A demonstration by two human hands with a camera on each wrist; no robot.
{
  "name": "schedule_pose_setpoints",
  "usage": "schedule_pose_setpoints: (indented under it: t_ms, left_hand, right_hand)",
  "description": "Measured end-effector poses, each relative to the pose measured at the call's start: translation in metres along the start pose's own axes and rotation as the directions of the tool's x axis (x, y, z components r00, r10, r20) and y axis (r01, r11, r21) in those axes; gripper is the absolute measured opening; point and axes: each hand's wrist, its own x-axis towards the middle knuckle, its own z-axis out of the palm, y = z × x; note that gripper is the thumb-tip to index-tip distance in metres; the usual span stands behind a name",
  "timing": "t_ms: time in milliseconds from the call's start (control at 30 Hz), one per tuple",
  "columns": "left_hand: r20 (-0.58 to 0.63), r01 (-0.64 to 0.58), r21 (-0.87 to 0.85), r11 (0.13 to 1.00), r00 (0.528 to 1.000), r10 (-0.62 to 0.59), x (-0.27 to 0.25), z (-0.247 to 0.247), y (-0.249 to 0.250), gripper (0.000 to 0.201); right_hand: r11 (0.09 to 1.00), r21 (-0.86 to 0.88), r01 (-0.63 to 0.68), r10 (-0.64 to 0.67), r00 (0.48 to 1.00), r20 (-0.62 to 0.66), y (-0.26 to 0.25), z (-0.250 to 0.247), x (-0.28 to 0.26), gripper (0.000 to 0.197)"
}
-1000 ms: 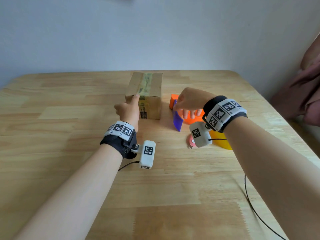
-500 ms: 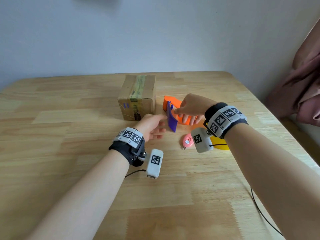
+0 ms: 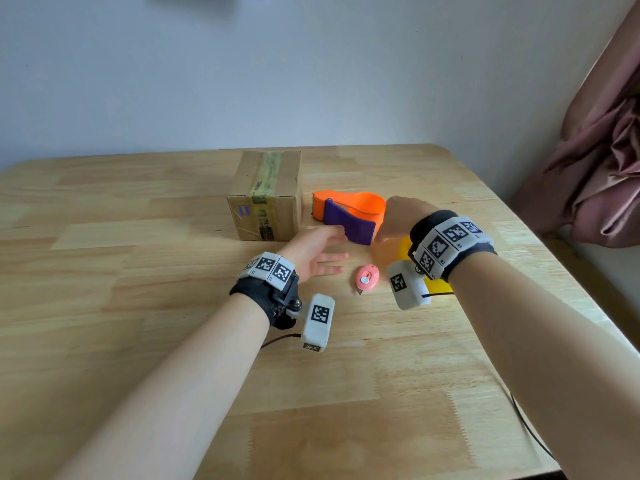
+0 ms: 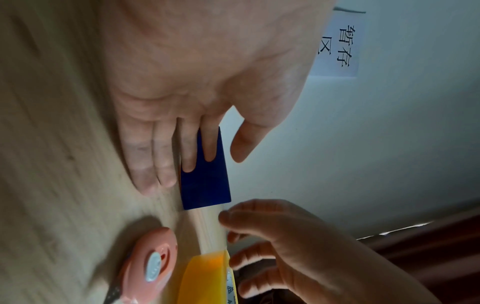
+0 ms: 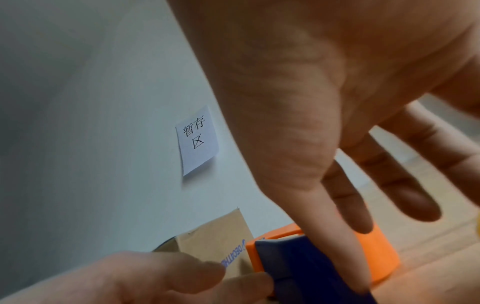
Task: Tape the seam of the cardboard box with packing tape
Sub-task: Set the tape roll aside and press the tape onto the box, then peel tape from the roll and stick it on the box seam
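A cardboard box point(image 3: 265, 197) with tape along its top seam stands mid-table. Just right of it lies an orange tape dispenser point(image 3: 360, 202) with a dark blue-purple handle point(image 3: 349, 225). My left hand point(image 3: 332, 251) reaches in from the left, fingers straight, its first two fingers against the handle point(image 4: 205, 185) and the thumb apart. My right hand point(image 3: 394, 221) hovers at the handle's right end with fingers spread. In the right wrist view its thumb touches the handle point(image 5: 311, 267). A yellow tape roll point(image 3: 407, 249) lies partly hidden under my right wrist.
A pink box cutter point(image 3: 366, 277) lies on the wooden table point(image 3: 138, 306) between my wrists. A paper note point(image 5: 197, 139) is stuck on the wall behind. Pink fabric point(image 3: 602, 168) hangs past the table's right edge.
My left hand left the box's front corner and came right to the dispenser handle. The dispenser has turned so its handle lies lower. My right hand has eased off the top.
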Motion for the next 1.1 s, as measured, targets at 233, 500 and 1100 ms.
schedule_pose_setpoints:
  t_ms: [233, 500, 1100]
  left_hand:
    - [-0.031, -0.028, 0.019, 0.999, 0.999, 0.029, -0.010, -0.006, 0.000, 0.027]
    - [-0.031, -0.070, -0.004, 0.998, 0.997, 0.070, -0.025, -0.026, 0.008, 0.010]
    - [-0.100, -0.281, 0.001, 0.960, 0.955, 0.280, -0.069, -0.110, -0.006, 0.026]
  right_hand:
    - [0.974, -0.191, -0.124, 0.133, 0.990, 0.036, 0.002, 0.016, -0.018, 0.039]
    - [0.998, -0.047, 0.051, -0.053, 0.997, -0.047, -0.030, -0.003, -0.032, 0.023]
    - [0.688, 0.614, 0.386, -0.440, 0.895, -0.070, -0.118, 0.022, -0.053, 0.049]
